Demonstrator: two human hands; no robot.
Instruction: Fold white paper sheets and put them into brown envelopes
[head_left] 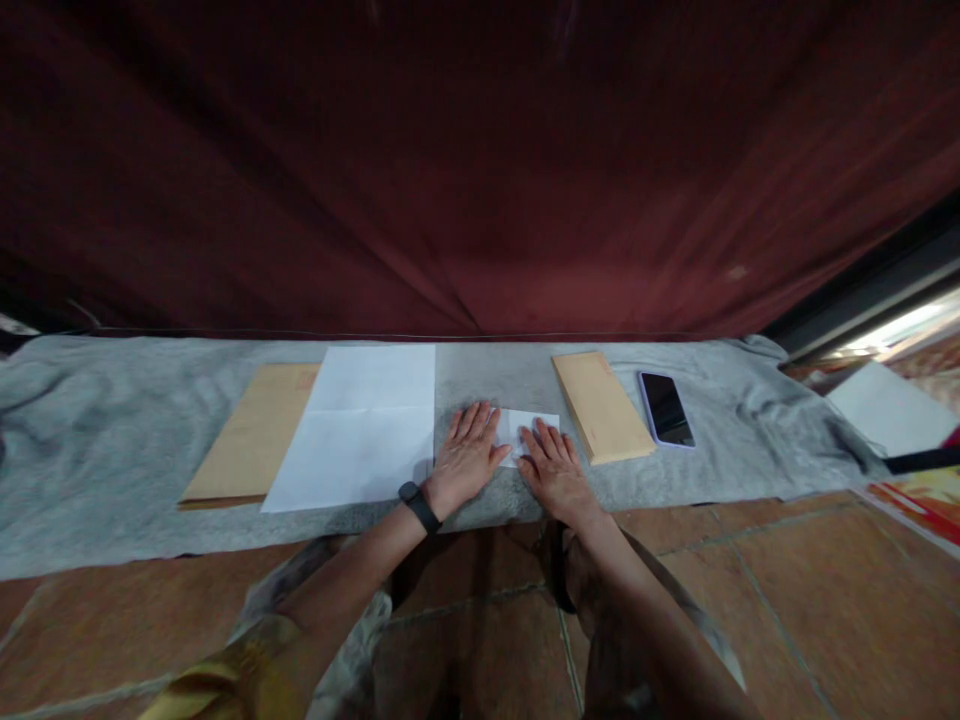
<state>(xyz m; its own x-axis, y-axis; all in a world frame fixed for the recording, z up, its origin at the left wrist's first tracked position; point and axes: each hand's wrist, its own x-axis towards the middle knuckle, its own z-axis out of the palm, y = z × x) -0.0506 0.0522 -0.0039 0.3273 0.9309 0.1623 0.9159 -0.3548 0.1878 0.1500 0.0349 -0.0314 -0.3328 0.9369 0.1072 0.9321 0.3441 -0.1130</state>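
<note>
A small folded paper (534, 424), white, lies on the grey cloth (112, 420) near the middle of the scene, and both hands rest on top of it. The left hand (465, 455) lies flat, palm down, fingers stretched out and close together, covering the left end of the folded paper; it grips nothing. The right hand (556, 472) is flat in the same way, palm down with the fingers straight, resting on the near right part of the folded paper and clasping nothing. The two thumbs come close to each other over the paper's near edge, so only its far right part shows beyond the fingertips. A black wristband (418, 506) sits on the left wrist. Just left of the left hand lies a large white sheet (360, 430), spread open with fold creases across it, and it overlaps the right edge of a large envelope (251, 440), brown, further to the left. Just right of the right hand lies a small envelope (600, 405), also brown and set at a slight angle, and just beside that a phone (666, 408) lies face up with a dark screen. The cloth runs from left to right over a reddish tiled floor (787, 600), which fills the near part of the scene around the forearms. Along the far edge of the cloth hangs a dark red curtain (480, 170). Off the cloth at the far right lies another white sheet (889, 405)
</note>
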